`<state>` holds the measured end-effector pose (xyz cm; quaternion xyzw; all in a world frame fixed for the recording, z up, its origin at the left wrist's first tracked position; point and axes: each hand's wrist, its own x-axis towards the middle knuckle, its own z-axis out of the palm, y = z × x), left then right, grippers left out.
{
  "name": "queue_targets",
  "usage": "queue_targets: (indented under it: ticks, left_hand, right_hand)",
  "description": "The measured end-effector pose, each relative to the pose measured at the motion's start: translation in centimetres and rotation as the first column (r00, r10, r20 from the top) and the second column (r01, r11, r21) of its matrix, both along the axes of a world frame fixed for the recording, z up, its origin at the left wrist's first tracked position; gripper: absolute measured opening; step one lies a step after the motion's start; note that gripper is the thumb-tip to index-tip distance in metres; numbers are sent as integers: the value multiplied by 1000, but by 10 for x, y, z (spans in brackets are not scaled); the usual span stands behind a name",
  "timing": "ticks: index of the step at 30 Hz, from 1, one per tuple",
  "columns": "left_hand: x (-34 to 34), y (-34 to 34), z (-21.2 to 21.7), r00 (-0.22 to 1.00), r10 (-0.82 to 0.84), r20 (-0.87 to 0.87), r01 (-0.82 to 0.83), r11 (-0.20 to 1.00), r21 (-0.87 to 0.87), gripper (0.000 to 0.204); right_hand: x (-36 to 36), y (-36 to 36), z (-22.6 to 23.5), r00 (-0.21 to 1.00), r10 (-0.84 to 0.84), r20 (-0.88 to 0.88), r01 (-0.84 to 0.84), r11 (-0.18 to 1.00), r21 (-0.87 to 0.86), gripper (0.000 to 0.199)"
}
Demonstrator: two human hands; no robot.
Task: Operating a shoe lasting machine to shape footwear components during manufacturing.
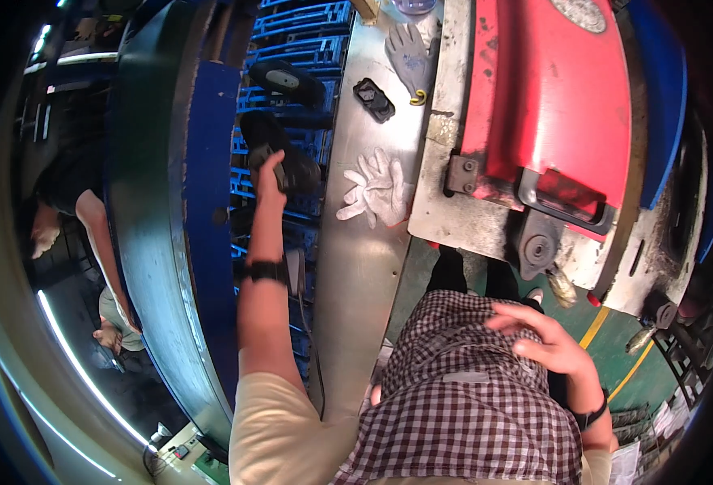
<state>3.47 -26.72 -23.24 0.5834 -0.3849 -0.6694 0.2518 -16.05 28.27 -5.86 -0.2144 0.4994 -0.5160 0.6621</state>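
Stretched out over the blue rack [336, 36], my left hand [269, 174] is closed on a black shoe [298, 166] near its top. Most of my left fingers are hidden behind the grip. Just beyond lies another black shoe [291, 83] with a grey oval patch on it. My right hand [546, 338] hangs in front of my checkered apron [461, 428], fingers apart and holding nothing.
A metal ledge [356, 299] carries a white glove [380, 190], a grey glove [409, 61] and a small black tray [374, 99]. To the right stands a machine with a red cover [567, 97] and metal latch [538, 242]. People work beyond the blue conveyor side [211, 162].
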Motion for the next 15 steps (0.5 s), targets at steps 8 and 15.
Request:
queue_targets:
  ticks: [8,15]
  left_hand:
    - [-25,-131,-108,880,-46,473,274,863,-424,105]
    - [75,-59,-80,456,569,684,171,698,-695,92]
  right_hand:
    - [-3,100,45,868,-419,-266,491,806,331,81]
    - [-33,176,33,419,-834,-360,885,463,-43,57]
